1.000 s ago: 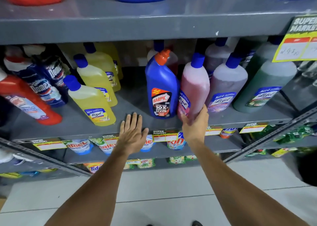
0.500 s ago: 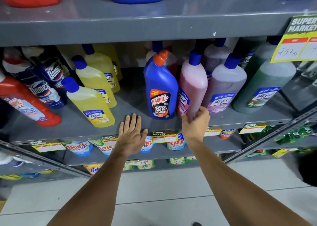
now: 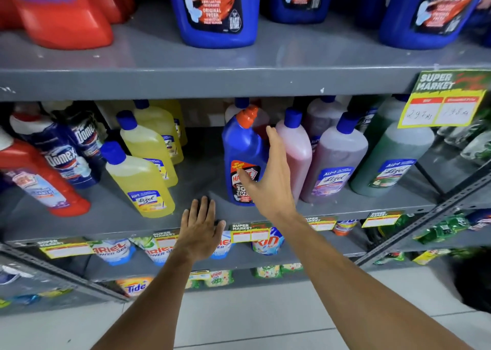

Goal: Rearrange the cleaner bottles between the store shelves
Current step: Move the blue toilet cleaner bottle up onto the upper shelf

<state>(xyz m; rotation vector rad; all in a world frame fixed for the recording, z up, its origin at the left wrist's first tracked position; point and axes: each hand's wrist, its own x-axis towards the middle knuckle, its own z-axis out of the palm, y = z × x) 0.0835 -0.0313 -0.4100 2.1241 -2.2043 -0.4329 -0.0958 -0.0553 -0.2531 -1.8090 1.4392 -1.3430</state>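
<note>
A blue Harpic bottle [image 3: 240,153] with an orange cap stands on the grey middle shelf [image 3: 202,179]. Right of it stands a pink bottle [image 3: 299,150] with a blue cap. My right hand [image 3: 268,174] is open with fingers spread, in front of the gap between these two bottles, holding nothing. My left hand [image 3: 200,227] lies flat and open on the front edge of the middle shelf, left of the Harpic bottle. Larger blue Harpic bottles [image 3: 215,9] stand on the upper shelf [image 3: 239,65].
Yellow Lizol bottles [image 3: 138,179] and Domex bottles [image 3: 63,158] fill the shelf's left side; purple [image 3: 334,161] and green [image 3: 390,161] bottles its right. Red bottles [image 3: 61,17] stand upper left. A yellow price tag [image 3: 446,102] hangs at right. Detergent pouches [image 3: 114,251] sit below.
My right hand has let go of the pink bottle's base, opened, and risen in front of the Harpic and pink bottles. The view has tilted up. The left hand stayed put.
</note>
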